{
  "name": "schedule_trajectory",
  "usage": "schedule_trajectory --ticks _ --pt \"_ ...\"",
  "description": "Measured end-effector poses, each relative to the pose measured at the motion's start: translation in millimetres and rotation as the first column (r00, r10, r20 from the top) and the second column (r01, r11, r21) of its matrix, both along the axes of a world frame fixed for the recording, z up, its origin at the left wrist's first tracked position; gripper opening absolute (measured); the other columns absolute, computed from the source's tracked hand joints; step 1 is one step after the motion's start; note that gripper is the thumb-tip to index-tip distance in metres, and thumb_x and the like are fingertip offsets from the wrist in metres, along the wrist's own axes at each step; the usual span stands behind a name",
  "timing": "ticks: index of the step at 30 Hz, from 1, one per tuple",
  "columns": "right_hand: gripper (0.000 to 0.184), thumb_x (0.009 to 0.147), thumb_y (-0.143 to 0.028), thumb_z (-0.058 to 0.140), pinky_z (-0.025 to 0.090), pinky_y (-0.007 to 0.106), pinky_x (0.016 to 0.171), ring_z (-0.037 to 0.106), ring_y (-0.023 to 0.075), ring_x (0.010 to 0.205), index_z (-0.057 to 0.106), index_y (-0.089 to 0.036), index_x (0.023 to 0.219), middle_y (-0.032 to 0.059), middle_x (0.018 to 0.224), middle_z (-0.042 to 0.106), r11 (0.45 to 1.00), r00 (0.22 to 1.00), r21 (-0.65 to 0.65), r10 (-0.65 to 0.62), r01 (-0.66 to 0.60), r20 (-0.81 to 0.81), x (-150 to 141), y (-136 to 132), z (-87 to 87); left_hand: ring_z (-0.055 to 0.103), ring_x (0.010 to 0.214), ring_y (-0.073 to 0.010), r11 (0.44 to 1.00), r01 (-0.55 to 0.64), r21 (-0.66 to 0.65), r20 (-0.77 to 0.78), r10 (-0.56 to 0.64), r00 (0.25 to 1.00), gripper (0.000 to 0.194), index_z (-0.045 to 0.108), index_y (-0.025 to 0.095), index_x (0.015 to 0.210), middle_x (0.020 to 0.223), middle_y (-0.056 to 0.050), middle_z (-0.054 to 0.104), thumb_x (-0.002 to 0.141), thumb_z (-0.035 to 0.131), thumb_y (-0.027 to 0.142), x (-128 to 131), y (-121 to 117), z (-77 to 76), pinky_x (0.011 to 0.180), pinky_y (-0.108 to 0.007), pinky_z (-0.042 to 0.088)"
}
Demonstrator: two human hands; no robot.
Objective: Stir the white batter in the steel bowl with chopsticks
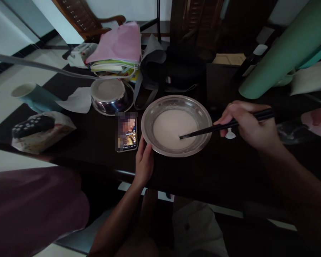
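In the head view, a wide steel bowl (149,121) stands upright on the dark counter (96,153), near its front edge and about the middle of the scene. A milky, off-white liquid (173,123) covers its bottom, well below the rim.

The left hand (144,162) is at the bowl's near left side, its thumb on the rim and its other fingers against the outside, so they are clamped on the edge. The right hand (253,125) has its fingers closed around a pair of black chopsticks (200,132), which slant down to the left across the bowl's right rim. Their tips lie together at the liquid; how deep they go is hard to tell. A small white scrap (230,134) lies just below the right fingers.

Just left of the bowl, a phone (131,137) lies with its lit screen up, partly blurred out. Behind it is an upturned steel basin (108,91), with a white sheet (77,100) beside it. Farther left are a blue-grey mug (40,98) and a crumpled bag (50,134) with something black and white-spotted on it.

Behind the bowl sits a black bag (182,71), next to a stack topped in pink (120,43). A tall green cylinder (283,57) rises at the far right, beside a dark bottle (250,66) with a pale cap.
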State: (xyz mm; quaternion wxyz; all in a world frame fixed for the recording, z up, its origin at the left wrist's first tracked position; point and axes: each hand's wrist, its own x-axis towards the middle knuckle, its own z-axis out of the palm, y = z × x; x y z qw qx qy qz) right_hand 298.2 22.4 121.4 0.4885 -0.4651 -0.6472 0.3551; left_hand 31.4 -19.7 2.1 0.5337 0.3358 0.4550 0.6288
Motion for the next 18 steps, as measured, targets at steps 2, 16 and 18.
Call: schedule_trajectory --ticks 2,16,18 --pt "0.039 0.095 -0.053 0.064 0.052 0.034 0.052 0.065 0.016 0.052 0.072 -0.027 0.068 0.0012 0.063 0.069 0.999 0.998 -0.006 0.043 -0.043 0.041 -5.6 1.1 -5.4 0.041 0.152 -0.027 1.0 0.004 0.004 -0.01 -0.004 1.0 0.059 0.061 0.032 0.144 0.157 -0.002 0.055 0.088 0.073 0.046 -0.6 0.1 -0.4 0.125 -0.037 0.034" --pt "0.042 0.097 -0.054 0.06 0.048 0.032 0.049 0.063 0.0142 0.052 0.068 -0.025 0.068 0.001 0.063 0.067 0.982 0.978 0.137 -0.15 0.13 0.144 0.9 6.2 -7.2 0.043 0.151 -0.0255 1.0 0.016 0.021 -0.038 -0.015 0.999 0.056 0.058 0.033 0.147 0.159 -0.002 0.053 0.093 0.067 0.044 -0.3 -0.2 -1.5 0.127 -0.039 0.031" --pt "0.04 0.097 -0.053 0.061 0.046 0.033 0.046 0.06 0.0151 0.049 0.069 -0.027 0.069 0.001 0.056 0.063 0.986 0.981 0.093 -0.147 0.136 0.123 5.7 2.9 -1.3 0.042 0.151 -0.0258 1.0 0.014 0.017 -0.033 -0.014 0.999 0.056 0.058 0.034 0.147 0.159 -0.001 0.053 0.093 0.067 0.043 0.0 -0.4 -1.5 0.127 -0.04 0.03"
